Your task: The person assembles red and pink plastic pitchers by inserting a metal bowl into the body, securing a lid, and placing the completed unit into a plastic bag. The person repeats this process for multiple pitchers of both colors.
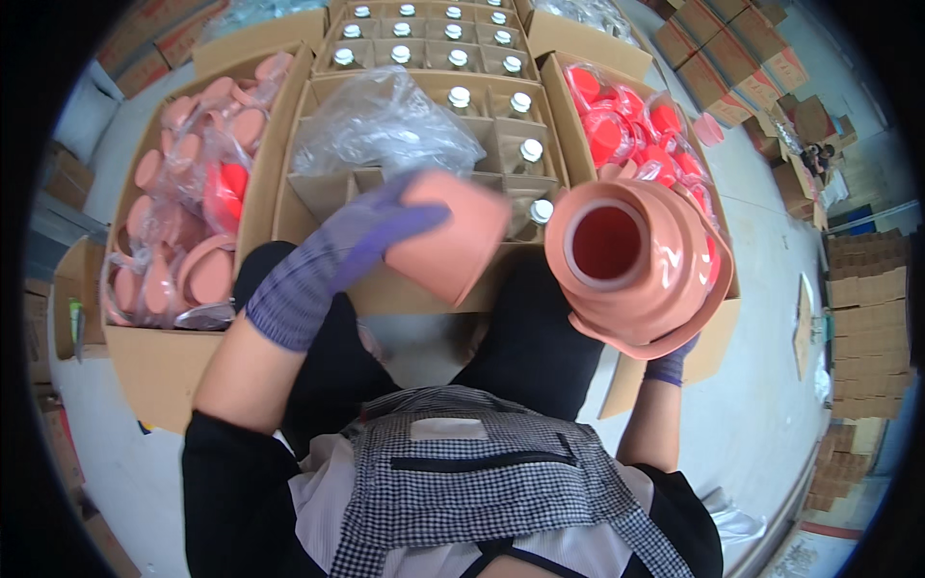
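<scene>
My left hand (361, 236), in a purple knit glove, is closed around a pink plastic cup (455, 236) held tilted above my lap; the cup is slightly blurred. On the right, a glossy pink jug (665, 275) with a round open neck is held with its mouth towards me. My right hand (671, 366), in the same kind of glove, grips the jug from behind and below. Most of its fingers are hidden by the jug.
A divided carton (299, 188) ahead holds white-capped bottles (528, 154) and crumpled clear plastic (385, 125). Cartons of bagged pink parts (188, 193) and bagged red parts (609, 135) flank it. Flattened cardboard (869, 318) is stacked at the right.
</scene>
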Motion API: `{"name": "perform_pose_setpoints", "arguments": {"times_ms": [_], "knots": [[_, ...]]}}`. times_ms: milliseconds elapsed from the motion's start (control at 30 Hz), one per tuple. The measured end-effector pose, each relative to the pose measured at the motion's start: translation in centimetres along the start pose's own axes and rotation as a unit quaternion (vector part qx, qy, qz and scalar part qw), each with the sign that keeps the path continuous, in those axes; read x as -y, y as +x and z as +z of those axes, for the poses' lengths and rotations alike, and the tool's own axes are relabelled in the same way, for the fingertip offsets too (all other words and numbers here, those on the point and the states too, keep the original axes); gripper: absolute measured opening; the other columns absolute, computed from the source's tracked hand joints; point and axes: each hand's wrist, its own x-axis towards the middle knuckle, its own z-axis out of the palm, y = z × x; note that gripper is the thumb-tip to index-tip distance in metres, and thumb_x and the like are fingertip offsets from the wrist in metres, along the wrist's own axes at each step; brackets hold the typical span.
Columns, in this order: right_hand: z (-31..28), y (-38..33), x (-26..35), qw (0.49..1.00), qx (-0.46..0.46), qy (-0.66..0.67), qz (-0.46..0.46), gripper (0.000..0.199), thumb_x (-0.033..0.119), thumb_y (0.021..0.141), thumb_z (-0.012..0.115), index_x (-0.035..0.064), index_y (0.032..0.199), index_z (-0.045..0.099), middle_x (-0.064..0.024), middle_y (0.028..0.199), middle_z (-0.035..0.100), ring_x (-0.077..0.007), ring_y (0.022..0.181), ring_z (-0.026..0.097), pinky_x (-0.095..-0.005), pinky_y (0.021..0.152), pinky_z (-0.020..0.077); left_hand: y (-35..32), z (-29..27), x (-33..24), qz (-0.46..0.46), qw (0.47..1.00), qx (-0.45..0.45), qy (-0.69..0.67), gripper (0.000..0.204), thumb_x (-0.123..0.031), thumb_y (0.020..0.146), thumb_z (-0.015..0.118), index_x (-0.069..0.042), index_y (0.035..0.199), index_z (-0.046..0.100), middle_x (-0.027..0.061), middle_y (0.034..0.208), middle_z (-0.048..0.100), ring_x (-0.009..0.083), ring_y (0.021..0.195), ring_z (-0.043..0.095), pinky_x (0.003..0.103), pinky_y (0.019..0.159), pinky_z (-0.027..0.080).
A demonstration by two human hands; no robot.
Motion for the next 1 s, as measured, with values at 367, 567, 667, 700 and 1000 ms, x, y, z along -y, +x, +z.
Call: {"name": "perform_pose_setpoints", "arguments": {"times_ms": [367, 567, 667, 700, 1000], "knots": [[-5.0, -2.9, 7.9, 0.978, -0.039, -0.066, -0.193, 0.045, 0.035, 0.106, 0.058, -0.005, 0.126, 0.064, -0.0136, 0.119, 0.069, -0.0213, 0.104, 0.066, -0.0344, 0.091, 0.054, -3.3, 2.9, 6.6, 0.112, 0.986, -0.011, 0.124, 0.056, -0.034, 0.108, 0.055, 0.0, 0.151, 0.046, 0.019, 0.149, 0.056, 0.0285, 0.137, 0.055, 0.043, 0.112, 0.046], [-7.5, -2.4, 8.5, 0.977, -0.038, -0.143, -0.156, 0.047, 0.034, 0.107, 0.057, -0.0052, 0.131, 0.063, -0.0126, 0.121, 0.07, -0.0194, 0.105, 0.066, -0.035, 0.092, 0.0542, -5.5, 5.7, 6.5, -0.027, 0.986, -0.041, -0.158, 0.079, -0.044, 0.098, 0.069, 0.001, 0.156, 0.041, 0.0178, 0.156, 0.049, 0.0334, 0.143, 0.049, 0.047, 0.122, 0.034], [-8.3, -0.6, 5.7, 0.993, -0.043, 0.106, 0.033, 0.049, 0.037, 0.111, 0.052, -0.0041, 0.137, 0.061, -0.0113, 0.131, 0.068, -0.0186, 0.117, 0.064, -0.0354, 0.102, 0.0522, -6.8, 6.3, 4.2, 0.185, 0.969, 0.014, 0.164, 0.086, -0.042, 0.096, 0.071, 0.003, 0.159, 0.033, 0.018, 0.157, 0.046, 0.0334, 0.143, 0.047, 0.046, 0.121, 0.033], [-8.8, -0.2, 4.7, 0.995, -0.012, 0.1, 0.002, 0.05, 0.037, 0.111, 0.051, -0.0042, 0.138, 0.061, -0.0116, 0.132, 0.067, -0.0186, 0.119, 0.064, -0.0354, 0.103, 0.0518, -7.2, 6.3, 3.6, 0.222, 0.957, 0.038, 0.183, 0.09, -0.042, 0.095, 0.071, 0.003, 0.161, 0.029, 0.0181, 0.157, 0.045, 0.0321, 0.144, 0.046, 0.044, 0.121, 0.033], [-9.0, -0.7, 2.2, 0.998, -0.015, -0.036, -0.053, 0.049, 0.039, 0.11, 0.054, -0.0034, 0.133, 0.064, -0.0111, 0.126, 0.069, -0.0161, 0.113, 0.065, -0.0322, 0.098, 0.052, -8.7, 5.7, 7.1, 0.069, 0.996, 0.006, 0.051, 0.107, -0.033, 0.083, 0.086, 0.0, 0.161, 0.023, 0.0158, 0.152, 0.044, 0.0243, 0.142, 0.043, 0.039, 0.12, 0.035]]}}
